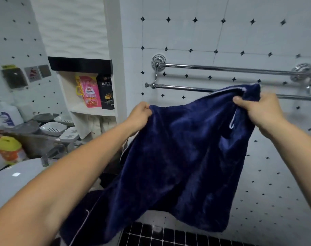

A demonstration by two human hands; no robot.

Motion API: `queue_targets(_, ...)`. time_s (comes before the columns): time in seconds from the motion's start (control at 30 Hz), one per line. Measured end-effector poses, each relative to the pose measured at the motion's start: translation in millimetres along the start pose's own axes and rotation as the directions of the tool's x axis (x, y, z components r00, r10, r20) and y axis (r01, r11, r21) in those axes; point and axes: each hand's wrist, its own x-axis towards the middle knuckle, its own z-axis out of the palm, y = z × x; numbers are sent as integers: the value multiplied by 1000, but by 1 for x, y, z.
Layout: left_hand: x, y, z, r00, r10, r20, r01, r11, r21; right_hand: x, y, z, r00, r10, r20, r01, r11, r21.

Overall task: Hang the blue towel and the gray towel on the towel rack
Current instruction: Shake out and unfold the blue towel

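I hold the dark blue towel [183, 157] spread out in front of the wall. My left hand [139, 115] pinches its upper left corner. My right hand [259, 110] grips its upper right corner, next to a small white hanging loop. The towel hangs down from both hands, its top right edge level with the lower bar of the chrome towel rack [222, 69]. The rack has two bars fixed to the tiled wall, and both bars are bare. No gray towel is in view.
A white shelf niche [90, 110] at left holds a pink refill pouch [89, 91] and a black pouch [105, 91]. Soap dishes [52, 128], bottles and a tap crowd the white basin [12, 180] at lower left. Black tiles line the floor edge.
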Motion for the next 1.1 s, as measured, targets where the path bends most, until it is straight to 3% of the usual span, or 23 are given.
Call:
queue_targets(0.13,-1,50,4,985,152,82,-152,988,0,-6,17,-5,998,60,-11,-61,996,-66)
queue_targets(0.27,-8,64,17,978,183,99,-185,983,9,-10,11,-5,998,61,-10,-61,997,-47)
queue_targets(0.43,-19,108,57,970,235,66,-217,953,-211,-6,-22,-7,993,-69,-97,62,995,-79)
queue_targets(0.5,-31,140,82,929,336,155,-286,918,-274,-7,-38,-9,986,-136,-93,119,978,-171)
queue_targets(0.6,-44,173,109,793,511,332,-481,859,-173,-12,-53,-17,969,-246,-11,232,926,-299)
queue_targets(0.67,-47,187,117,737,561,377,-534,825,-186,-15,-55,-27,949,-316,0,298,896,-329)
queue_targets(0.87,-47,220,129,750,582,315,-558,812,-173,-23,-55,-46,899,-437,30,413,822,-391)
queue_targets(1.0,-43,222,137,845,472,251,-464,881,-96,-24,-53,-48,943,-330,-52,306,915,-261)
queue_targets(1.1,-36,221,131,904,395,167,-371,916,-155,-25,-55,-49,978,-200,62,209,960,-188)
